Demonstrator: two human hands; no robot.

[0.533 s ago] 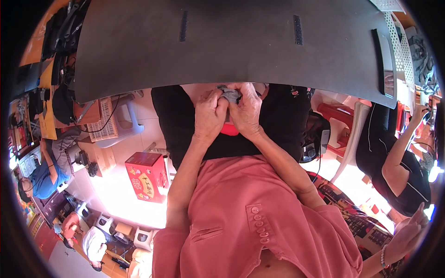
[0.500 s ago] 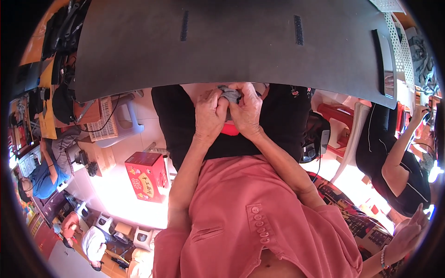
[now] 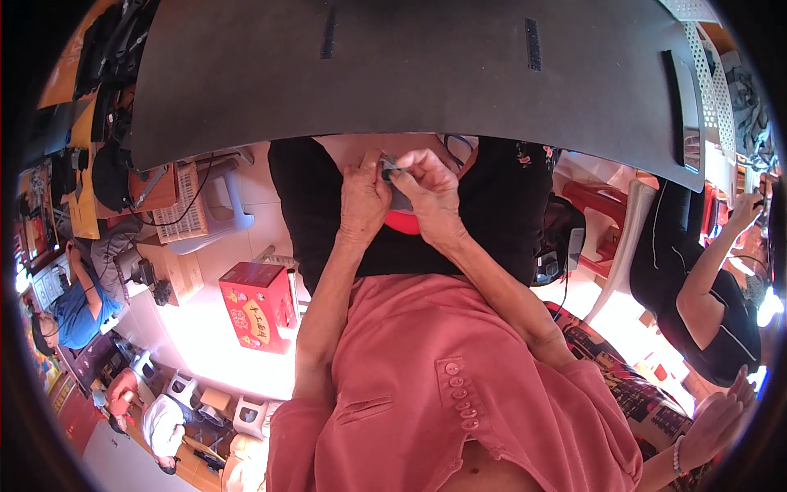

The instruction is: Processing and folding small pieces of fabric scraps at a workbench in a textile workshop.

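At upper centre, the left hand [image 3: 365, 201] pinched a grey piece [image 3: 388, 169] while the right hand [image 3: 435, 195], grip unclear, seemingly adjusted it, likely needing steadiness next.

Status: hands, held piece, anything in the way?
Left hand closed on small grey piece, mostly hidden. Right hand up against it, grip unclear. Black tabletop edge just beyond; no visible obstruction between hands.

A small, dark-edged grey piece [image 3: 388, 167], probably crumpled cloth though partly hidden by fingers, sits pinched between the left hand [image 3: 364, 195] and right hand [image 3: 434, 195].
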